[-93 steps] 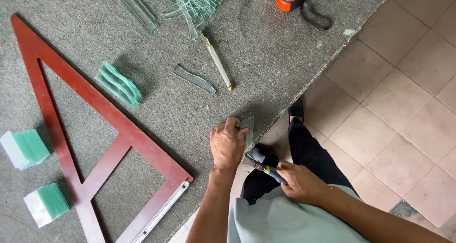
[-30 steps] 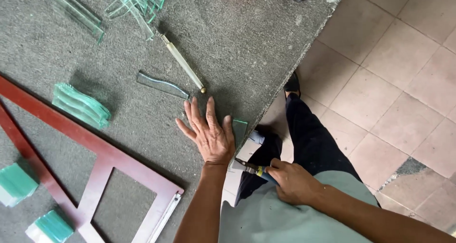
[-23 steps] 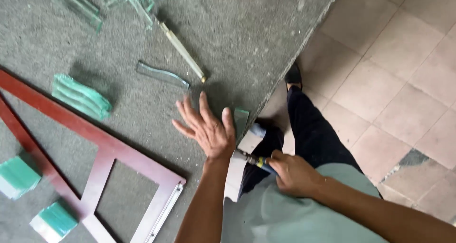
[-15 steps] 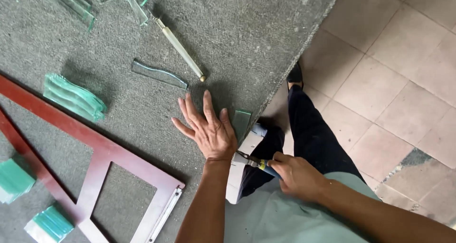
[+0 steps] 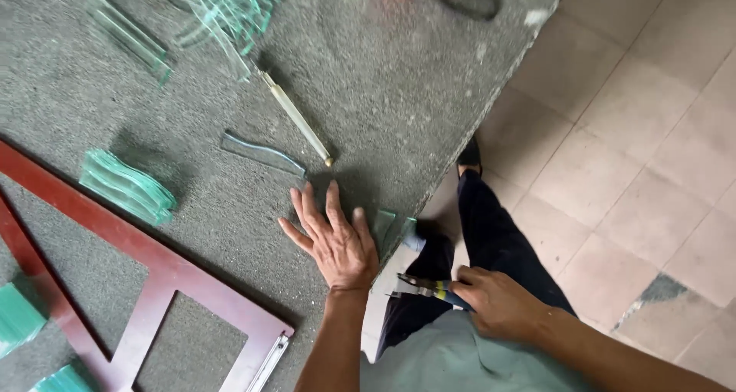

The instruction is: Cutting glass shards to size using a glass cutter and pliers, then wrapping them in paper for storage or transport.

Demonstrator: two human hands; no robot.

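Glass piece (image 5: 383,227) lies under the flat, open left hand (image 5: 337,242) at the grey table's (image 5: 399,78) edge; right hand (image 5: 494,304) grips pliers (image 5: 422,288).

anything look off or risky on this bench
The small clear glass piece beside the left hand juts past the grey carpeted table edge. Loose thin glass strips lie tangled at the top. The right hand holds pliers off the table.
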